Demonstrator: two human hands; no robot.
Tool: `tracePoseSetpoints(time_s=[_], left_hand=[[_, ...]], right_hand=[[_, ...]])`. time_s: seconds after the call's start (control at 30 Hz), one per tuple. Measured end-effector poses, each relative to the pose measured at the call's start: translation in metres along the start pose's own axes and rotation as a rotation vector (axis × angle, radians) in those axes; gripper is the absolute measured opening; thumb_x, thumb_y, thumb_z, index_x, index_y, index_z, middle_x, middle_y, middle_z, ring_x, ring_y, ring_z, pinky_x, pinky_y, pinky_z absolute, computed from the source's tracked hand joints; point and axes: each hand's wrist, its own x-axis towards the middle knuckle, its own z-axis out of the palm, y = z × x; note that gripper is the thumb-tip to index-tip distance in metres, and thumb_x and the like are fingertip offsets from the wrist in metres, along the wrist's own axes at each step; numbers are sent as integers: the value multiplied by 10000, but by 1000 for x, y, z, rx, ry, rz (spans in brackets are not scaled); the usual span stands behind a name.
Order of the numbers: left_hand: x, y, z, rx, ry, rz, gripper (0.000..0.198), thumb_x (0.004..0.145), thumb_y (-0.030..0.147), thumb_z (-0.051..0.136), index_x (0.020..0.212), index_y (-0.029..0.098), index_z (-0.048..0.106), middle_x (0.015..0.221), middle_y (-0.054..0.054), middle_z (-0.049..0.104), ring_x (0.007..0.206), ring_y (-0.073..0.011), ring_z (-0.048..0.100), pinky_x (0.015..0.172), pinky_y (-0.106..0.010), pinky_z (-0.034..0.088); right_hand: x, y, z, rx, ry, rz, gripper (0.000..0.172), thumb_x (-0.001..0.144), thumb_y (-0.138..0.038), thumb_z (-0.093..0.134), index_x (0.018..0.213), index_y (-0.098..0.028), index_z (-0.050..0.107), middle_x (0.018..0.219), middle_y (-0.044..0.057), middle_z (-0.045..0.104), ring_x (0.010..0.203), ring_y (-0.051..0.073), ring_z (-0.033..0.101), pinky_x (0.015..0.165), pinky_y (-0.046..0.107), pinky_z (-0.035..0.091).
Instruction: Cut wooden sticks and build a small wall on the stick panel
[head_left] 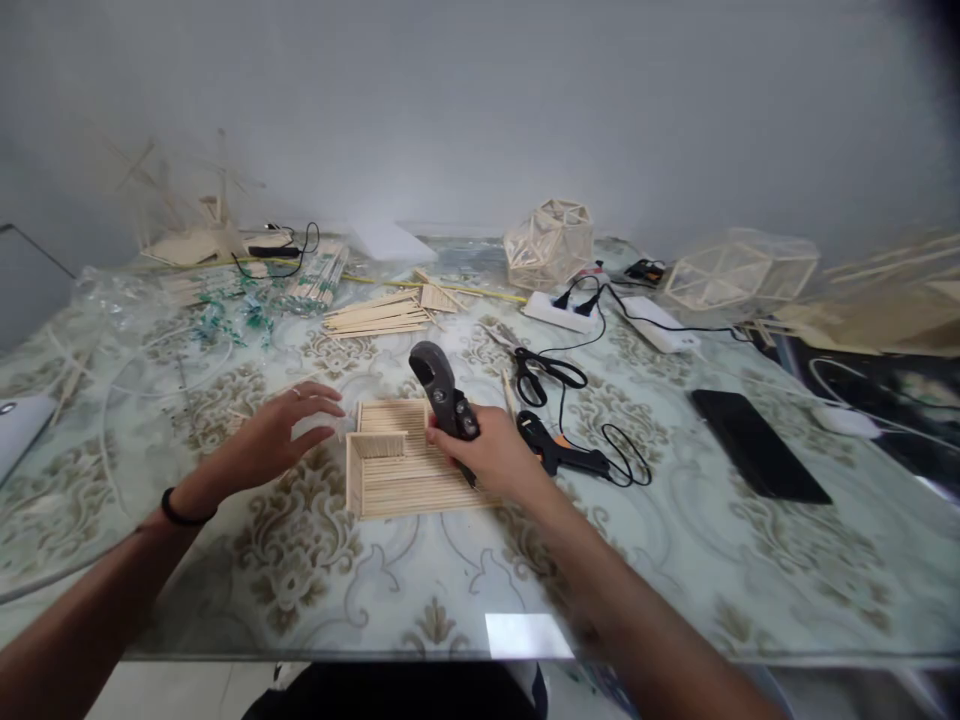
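A flat panel of glued wooden sticks [397,470], with low stick walls on its left part, lies on the glass-topped table [420,590]. My right hand [491,455] rests on the panel's right side, closed around a dark hand tool [442,392] whose handle points up and away. My left hand [281,430] hovers just left of the panel, fingers stretched out and holding nothing. A black band sits on that wrist.
A black glue gun [562,452] with its cord lies right of the panel, scissors [536,378] behind it. A black phone [757,445] lies further right. Loose stick bundles [379,315], a power strip [559,312] and stick polyhedra [549,240] stand at the back.
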Motion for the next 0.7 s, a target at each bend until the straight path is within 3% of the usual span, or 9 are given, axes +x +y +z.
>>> tracePoseSetpoints(time_s=[0.07,0.17,0.3,0.4,0.53,0.7], left_hand=[[4,12,0,-89,-4,28,349,977,457,557,1094,189,747,1256,-120,704,1236,-279,619,1137,-432,428],[10,32,-1,-326,-135,-42,422,1043,467,434,1203,210,728,1305,-88,702,1269,-269,609,1164,-424,405],[21,51,6,-609,-263,-72,448,1041,500,438,1209,213,739,1332,-87,700,1276,-281,619,1141,-422,448],[26,58,13,-601,-291,-83,355,982,450,590,1168,196,756,1329,-95,703,1260,-298,634,1105,-424,486],[27,64,18,-561,-240,-171,321,922,430,679,1118,196,775,1228,-78,758,1140,-285,706,997,-387,564],[23,77,22,-317,-151,-224,318,881,472,709,1026,208,811,1106,-47,801,1036,-283,743,937,-365,587]], right_hand=[[4,1,4,-18,-27,-5,240,809,-396,683,861,-161,680,590,-37,582,531,121,510,539,238,394],[8,-1,9,-35,-51,-14,228,814,-384,675,842,-158,681,562,-40,575,526,117,491,541,234,385],[8,-2,13,-77,-11,-35,212,795,-368,689,758,-160,666,561,-37,557,537,111,462,527,229,338],[8,-2,14,-89,-9,-46,213,779,-326,688,657,-169,610,558,-40,525,541,103,434,524,231,299],[9,-2,16,-93,-15,-86,228,775,-304,677,623,-176,564,552,-53,471,544,92,400,532,230,278],[9,-2,15,-77,-44,-91,187,771,-279,666,638,-172,589,553,-50,493,547,95,431,545,227,301]])
